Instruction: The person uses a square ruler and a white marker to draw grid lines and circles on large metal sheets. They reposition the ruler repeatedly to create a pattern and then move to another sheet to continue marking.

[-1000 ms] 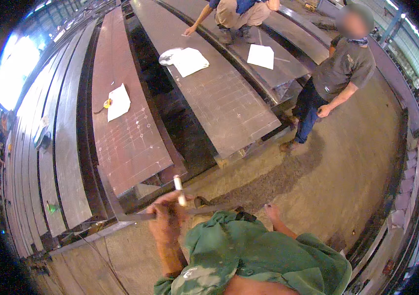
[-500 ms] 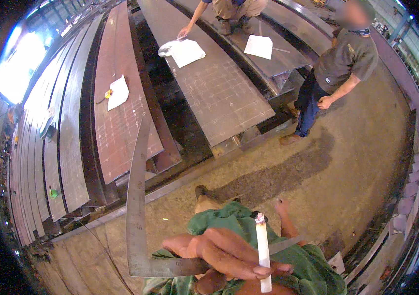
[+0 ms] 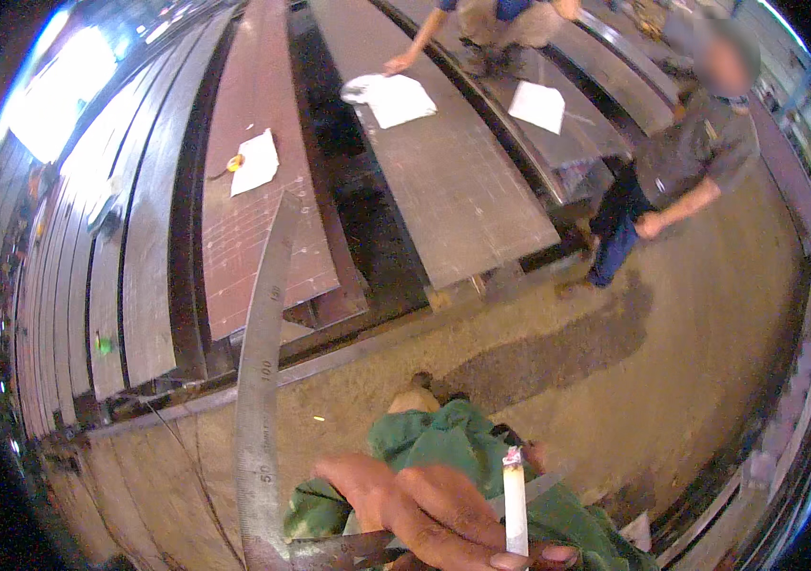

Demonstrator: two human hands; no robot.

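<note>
My left hand point(image 3: 424, 509) reaches across my front with its fingers toward the right. It grips a steel square point(image 3: 261, 409); the long graduated blade stands out at the left, and the short blade passes beneath the fingers, its end showing at the right. Between the fingertips of this hand is a lit cigarette point(image 3: 515, 504), ash at its upper end. Of my right hand point(image 3: 536, 459) just a small patch shows beside the cigarette, low over the green shirt point(image 3: 462, 433); its fingers are hidden.
Long steel beams point(image 3: 481, 209) lie side by side ahead, with dark gaps between them. White sheets point(image 3: 255, 164) rest on several. A crouching person's hand point(image 3: 400, 65) touches a sheet. Another person point(image 3: 700, 152) stands at the right on the concrete floor point(image 3: 700, 324).
The view has shifted, so the beams sit further right. My left hand, square and cigarette appear lower in the picture. My right hand has dropped mostly out of sight.
</note>
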